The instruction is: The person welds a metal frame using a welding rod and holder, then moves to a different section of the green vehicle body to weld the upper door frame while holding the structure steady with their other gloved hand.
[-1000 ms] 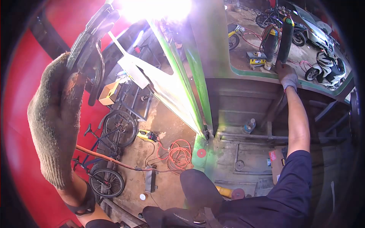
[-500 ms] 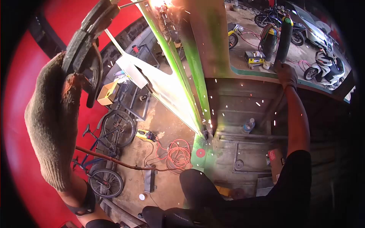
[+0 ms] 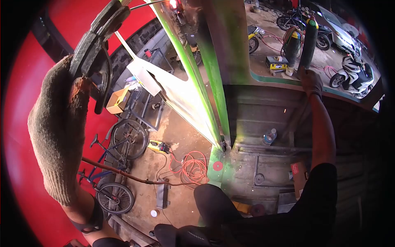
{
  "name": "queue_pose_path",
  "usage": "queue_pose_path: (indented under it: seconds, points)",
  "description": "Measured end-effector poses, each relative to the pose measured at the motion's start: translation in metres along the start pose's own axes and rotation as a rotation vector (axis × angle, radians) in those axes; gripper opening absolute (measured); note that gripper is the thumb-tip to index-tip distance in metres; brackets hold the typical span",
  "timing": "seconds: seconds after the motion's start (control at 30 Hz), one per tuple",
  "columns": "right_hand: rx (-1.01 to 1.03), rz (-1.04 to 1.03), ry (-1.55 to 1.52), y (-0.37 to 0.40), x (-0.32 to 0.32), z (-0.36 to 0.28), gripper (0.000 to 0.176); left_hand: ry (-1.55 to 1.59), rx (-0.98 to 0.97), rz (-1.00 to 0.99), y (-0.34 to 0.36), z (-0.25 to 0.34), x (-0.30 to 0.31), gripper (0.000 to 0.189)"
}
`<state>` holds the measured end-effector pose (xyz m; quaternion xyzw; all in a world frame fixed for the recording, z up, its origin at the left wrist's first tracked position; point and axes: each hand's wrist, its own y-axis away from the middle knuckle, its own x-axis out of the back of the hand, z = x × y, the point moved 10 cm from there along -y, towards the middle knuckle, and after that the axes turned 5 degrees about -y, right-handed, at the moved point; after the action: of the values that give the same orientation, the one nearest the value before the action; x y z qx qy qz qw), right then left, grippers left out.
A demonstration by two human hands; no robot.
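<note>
My left hand (image 3: pixel 57 123), in a knitted work glove scorched near the fingers, is closed around a welding electrode holder (image 3: pixel 92 49). A thin welding rod (image 3: pixel 148 5) runs from its jaws toward a glowing red spot (image 3: pixel 173 4) on the green metal pillar (image 3: pixel 181 53) at the top. Whether the rod touches the metal is hard to tell. On the right, my right hand (image 3: pixel 311 83) is wrapped over the lower edge of the window opening in the metal body panel (image 3: pixel 263 96). Its fingertips are partly hidden.
Beneath the pillar hangs an opened white-and-green door (image 3: pixel 177 96). A bicycle (image 3: pixel 113 164), coiled orange hose (image 3: pixel 193 166) and cardboard box (image 3: pixel 118 101) are on the left. A plastic bottle (image 3: pixel 270 136) lies on the vehicle floor. Gas cylinders (image 3: pixel 307 45) and motorcycles stand outside.
The bright arc and smoke at the pillar have died down to a small red glow. Most of the flying sparks are gone. Both hands stay nearly in place.
</note>
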<state>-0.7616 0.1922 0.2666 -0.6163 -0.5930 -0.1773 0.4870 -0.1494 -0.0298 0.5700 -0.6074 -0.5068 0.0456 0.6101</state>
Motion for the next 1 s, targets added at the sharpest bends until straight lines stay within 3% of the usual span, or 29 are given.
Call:
queue_pose_path:
  seconds: [0.33,0.53,0.73,0.8,0.83,0.93,1.0]
  points:
    - [-0.045,-0.096,0.048,0.004,0.003,-0.008,0.062,0.175,0.039,-0.017,-0.002,0.003,-0.001,0.035]
    - [-0.015,0.002,-0.011,0.005,0.006,-0.003,0.057,0.0,-0.003,0.005,-0.004,0.008,0.0,0.036]
    - [-0.009,0.018,-0.021,0.007,0.007,-0.004,0.057,0.054,0.034,-0.042,-0.004,0.004,-0.002,0.035]
    - [-0.001,0.022,-0.022,0.005,0.007,-0.004,0.057,0.2,0.057,-0.087,-0.001,0.004,-0.003,0.035]
    - [0.001,0.025,-0.023,0.006,0.008,-0.004,0.057,0.007,-0.052,-0.002,0.0,0.006,0.003,0.035]
    - [-0.001,0.034,-0.012,0.005,0.006,-0.003,0.057,0.022,-0.119,0.082,0.0,0.011,0.011,0.034]
    - [0.003,0.017,-0.014,0.005,0.005,-0.003,0.057,0.018,-0.018,0.023,-0.002,0.003,0.006,0.034]
